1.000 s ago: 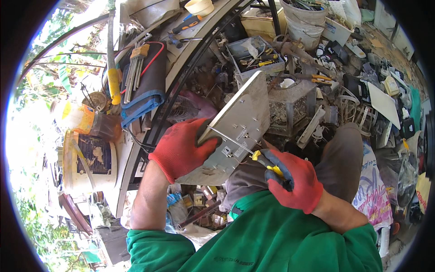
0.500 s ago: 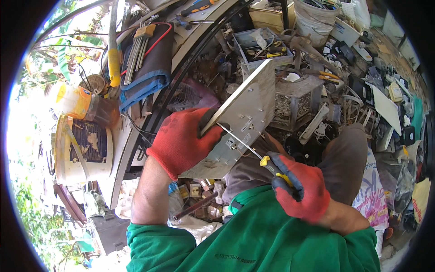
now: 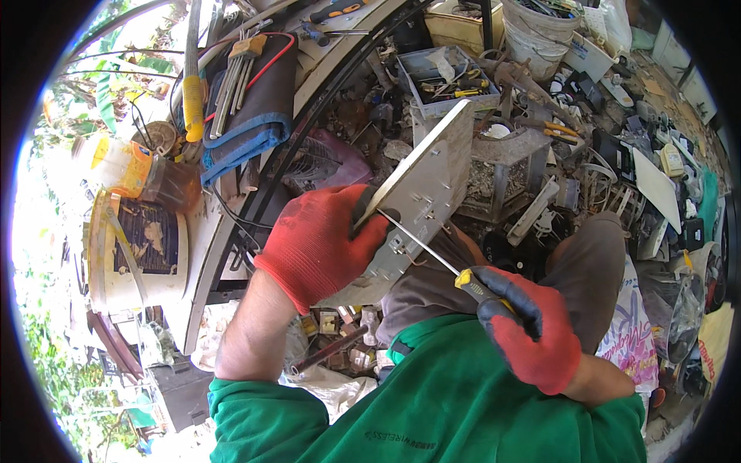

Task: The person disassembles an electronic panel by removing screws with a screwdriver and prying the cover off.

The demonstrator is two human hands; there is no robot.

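A flat, dirty grey-white panel [image 3: 432, 181] with small studs on its face stands tilted in front of me. My left hand [image 3: 324, 239], in a red glove with dark fingertips, grips its left edge, thumb on the studded face. My right hand [image 3: 529, 324], gloved alike, is wrapped round the yellow and black handle of a screwdriver [image 3: 480, 290]. The screwdriver's thin shaft points up and left, and its tip is at the panel's edge beside my left thumb. Whether the tip touches the panel I cannot tell.
At left, a bench [image 3: 212, 266] carries a rolled dark cloth [image 3: 258, 108], hex keys [image 3: 231, 85], a tub [image 3: 143, 262] and a jar [image 3: 116, 166]. Beyond the panel are a grey tool bin [image 3: 448, 81], a white bucket [image 3: 539, 35] and pliers [image 3: 549, 127]. Scrap parts crowd the right.
My right hand and the screwdriver have shifted slightly right and down. The panel has turned a little, showing more of its edge, and my left hand has moved slightly right with it.
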